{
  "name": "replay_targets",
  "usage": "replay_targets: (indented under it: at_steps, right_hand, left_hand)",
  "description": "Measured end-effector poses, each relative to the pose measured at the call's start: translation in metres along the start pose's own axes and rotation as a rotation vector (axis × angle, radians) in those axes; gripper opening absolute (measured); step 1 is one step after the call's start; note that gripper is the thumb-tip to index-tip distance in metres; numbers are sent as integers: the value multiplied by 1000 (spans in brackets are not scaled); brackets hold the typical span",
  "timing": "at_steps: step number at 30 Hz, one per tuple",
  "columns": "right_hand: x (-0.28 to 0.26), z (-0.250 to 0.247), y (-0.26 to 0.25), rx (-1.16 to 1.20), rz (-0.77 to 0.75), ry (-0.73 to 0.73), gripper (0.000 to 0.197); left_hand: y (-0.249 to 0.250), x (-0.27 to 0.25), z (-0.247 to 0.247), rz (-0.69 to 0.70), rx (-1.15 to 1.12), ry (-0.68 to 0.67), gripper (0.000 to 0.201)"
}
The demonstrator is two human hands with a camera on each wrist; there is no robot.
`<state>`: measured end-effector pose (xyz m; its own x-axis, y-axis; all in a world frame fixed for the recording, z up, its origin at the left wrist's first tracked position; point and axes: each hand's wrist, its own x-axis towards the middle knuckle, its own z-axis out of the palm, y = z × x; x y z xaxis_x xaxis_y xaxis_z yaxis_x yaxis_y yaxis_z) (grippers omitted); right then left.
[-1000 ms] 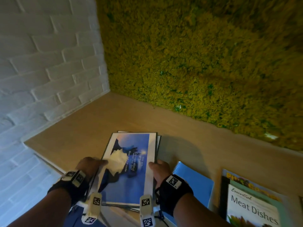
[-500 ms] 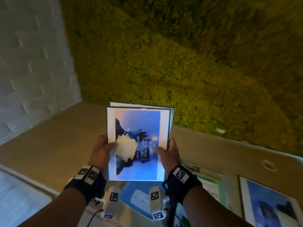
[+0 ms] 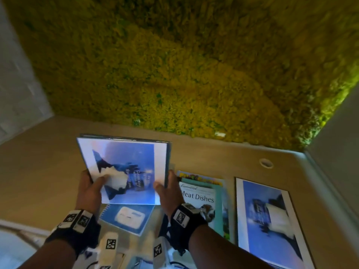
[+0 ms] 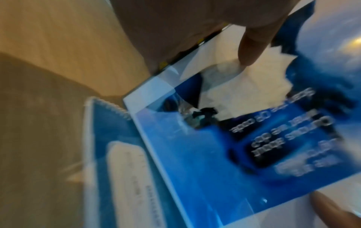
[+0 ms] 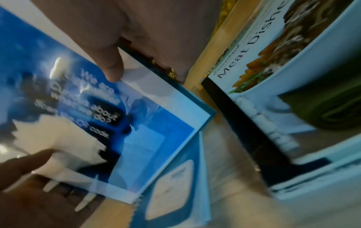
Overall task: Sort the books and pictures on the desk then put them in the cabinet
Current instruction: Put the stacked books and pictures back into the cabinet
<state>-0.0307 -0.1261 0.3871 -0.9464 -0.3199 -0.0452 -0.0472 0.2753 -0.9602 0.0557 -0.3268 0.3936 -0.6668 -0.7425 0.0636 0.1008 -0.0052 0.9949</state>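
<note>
I hold a stack of blue framed pictures (image 3: 124, 169) in the air above the desk (image 3: 38, 171), tilted toward me. My left hand (image 3: 91, 189) grips its left edge, thumb on the front; my right hand (image 3: 169, 189) grips the right edge the same way. The wrist views show the top picture (image 4: 224, 146) (image 5: 97, 108) with white text and both thumbs on the glass. Below lies a blue spiral notebook (image 3: 126, 218) (image 4: 117, 162) (image 5: 175, 192). A "Meat Dishes" book (image 3: 200, 200) (image 5: 263, 54) lies on other books to the right. Another blue framed picture (image 3: 270, 222) lies flat further right.
A moss-covered wall (image 3: 174, 65) rises behind the desk. A white brick wall (image 3: 17, 84) closes the left side and a pale panel (image 3: 340, 142) the right. A round cable hole (image 3: 266, 163) sits in the desk near the back right.
Both hands lifted the picture stack off the desk and carried it up and to the right, over the blue notebook. The view swung right, bringing the second framed picture into sight.
</note>
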Motion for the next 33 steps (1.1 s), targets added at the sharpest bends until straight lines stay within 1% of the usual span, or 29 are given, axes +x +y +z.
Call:
replay_targets:
  at_steps: [1,3,7,10,11,13,16,17,19,20,22,24,27,29,30,31,32,33]
  right_hand:
    - [-4,1,-1,-32,20,-41,59]
    - [-3,3,2,-82,55,-71,59]
    - [4,1,6,-104,32,-17,60]
    - [5,1,14,-129,43,-15,56]
    - [8,2,15,-117,38,-4,53]
    - [9,2,11,-99,38,29,49]
    - [11,-13,4,-36,7,125,60]
    - [10,-23,0,-13,-19,166,55]
    - [7,-51,-7,28,-47,244,34]
    - [5,-69,-9,51,-54,277,30]
    - [3,-108,-4,89,-45,337,37]
    - [-4,-152,6,110,-11,387,46]
    - [-23,-225,43,64,85,418,43]
    - [-41,-272,67,26,135,445,47]
    - [-49,-294,78,-8,200,460,43]
    - [-58,-314,87,-49,278,457,32]
    - [-67,-333,97,-110,355,442,21]
    - [-73,-349,108,-190,428,428,18]
  left_hand:
    - [-7,-1,-4,-26,23,-2,30]
    - [-12,-6,-7,-21,83,-10,30]
    - [-8,-1,-3,16,115,-23,29]
    - [-21,6,-7,-33,192,-51,46]
    - [-25,9,-9,-50,204,-54,51]
    - [-25,13,-8,-47,229,-65,53]
    - [3,7,13,25,239,-77,44]
    - [13,3,25,69,229,-92,41]
    - [27,-2,54,113,210,-124,37]
    - [33,-8,71,127,203,-145,36]
    - [37,-22,107,157,229,-200,34]
    - [35,-41,145,138,281,-277,41]
    - [9,-77,204,60,329,-437,60]
    - [-34,-91,245,-3,399,-577,67]
    - [-44,-104,263,-39,432,-640,65]
    - [-45,-121,280,-66,451,-701,58]
    - [-45,-138,296,-81,502,-766,48]
    - [-44,-153,309,-73,577,-829,36]
